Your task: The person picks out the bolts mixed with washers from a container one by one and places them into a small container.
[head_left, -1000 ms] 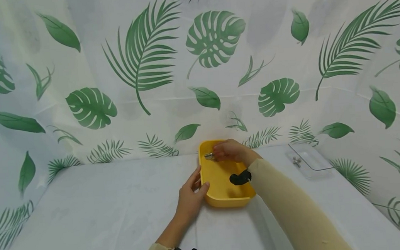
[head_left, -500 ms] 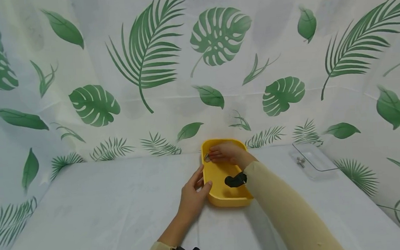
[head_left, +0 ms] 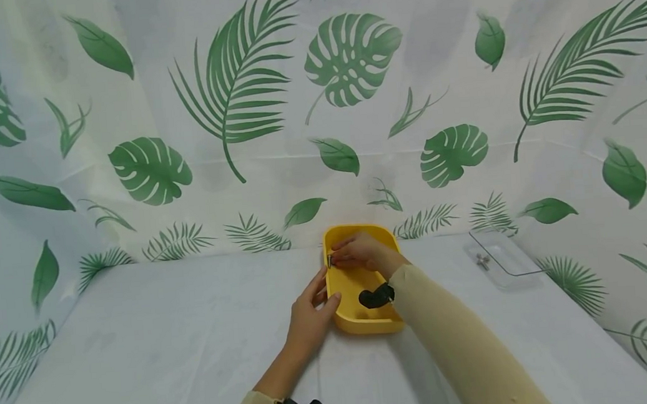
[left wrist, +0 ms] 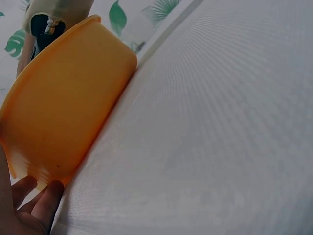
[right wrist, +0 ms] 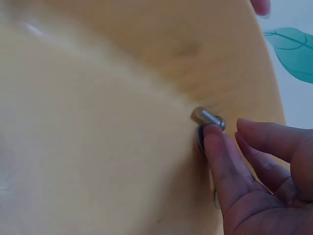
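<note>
A yellow plastic tub (head_left: 366,327) stands on the table against the backdrop. My left hand (head_left: 309,315) holds its left wall, the thumb over the rim and the fingers against the outside, as the left wrist view also shows. Inside the tub my right hand (right wrist: 269,171) reaches to the far left corner. There a small metal bolt (right wrist: 209,118) leans at the wall, with one fingertip right at it and the other fingertips spread apart from it. Behind that finger, edges of other small metal pieces (right wrist: 200,139) show, mostly hidden.
To the right lies a shallow clear tray (head_left: 512,281) with several small metal pieces (head_left: 482,261) in it. White cloth (head_left: 169,338) covers the table, and a leaf-print backdrop (head_left: 277,186) rises right behind the tub.
The metal bolt was between my right fingers a second ago; now it leans upright at the tub's left wall. My right hand has moved a little left; my left hand has stayed at the tub.
</note>
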`<state>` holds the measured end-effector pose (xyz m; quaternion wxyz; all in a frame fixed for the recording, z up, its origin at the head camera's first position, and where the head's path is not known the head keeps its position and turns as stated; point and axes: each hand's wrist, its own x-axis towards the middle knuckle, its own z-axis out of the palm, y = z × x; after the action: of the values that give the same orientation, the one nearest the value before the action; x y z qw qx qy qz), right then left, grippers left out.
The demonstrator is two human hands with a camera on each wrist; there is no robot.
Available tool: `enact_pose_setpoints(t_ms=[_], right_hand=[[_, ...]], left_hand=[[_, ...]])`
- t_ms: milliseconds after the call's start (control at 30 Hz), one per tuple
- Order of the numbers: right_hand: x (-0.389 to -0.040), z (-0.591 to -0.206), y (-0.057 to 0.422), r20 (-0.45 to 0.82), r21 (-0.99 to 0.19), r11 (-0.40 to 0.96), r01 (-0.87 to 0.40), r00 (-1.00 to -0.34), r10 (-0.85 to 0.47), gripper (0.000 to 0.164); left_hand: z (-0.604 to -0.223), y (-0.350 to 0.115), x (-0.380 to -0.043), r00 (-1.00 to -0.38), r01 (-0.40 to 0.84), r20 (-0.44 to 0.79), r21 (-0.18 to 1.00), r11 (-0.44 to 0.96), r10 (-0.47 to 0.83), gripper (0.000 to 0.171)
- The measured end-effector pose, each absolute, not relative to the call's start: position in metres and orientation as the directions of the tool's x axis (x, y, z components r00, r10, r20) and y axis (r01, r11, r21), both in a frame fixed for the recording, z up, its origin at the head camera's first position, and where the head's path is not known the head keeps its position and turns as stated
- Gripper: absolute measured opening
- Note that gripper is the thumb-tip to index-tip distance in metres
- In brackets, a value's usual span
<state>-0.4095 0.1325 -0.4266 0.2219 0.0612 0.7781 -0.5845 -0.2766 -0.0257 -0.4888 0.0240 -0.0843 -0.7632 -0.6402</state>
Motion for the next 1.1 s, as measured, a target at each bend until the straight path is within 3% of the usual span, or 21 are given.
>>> enact_pose_setpoints(t_ms=[667,1100], right_hand=[[-0.4035,-0.4352,0.1239,-0.408,-0.870,0.349,0.349,-0.906,-0.112,0.025],[-0.4023,-0.4296,0.1279,-0.481,-0.830,0.391,0.399,-0.866,-0.137,0.023]], left_hand=[[-0.4924,-0.0265,-0.2777,-0.980,0.188,0.174,0.968,0.168,0.098,0.060],[-0.4908,-0.0262,-0.2778,-0.983,0.174,0.160,0.969,0.176,0.094,0.060]])
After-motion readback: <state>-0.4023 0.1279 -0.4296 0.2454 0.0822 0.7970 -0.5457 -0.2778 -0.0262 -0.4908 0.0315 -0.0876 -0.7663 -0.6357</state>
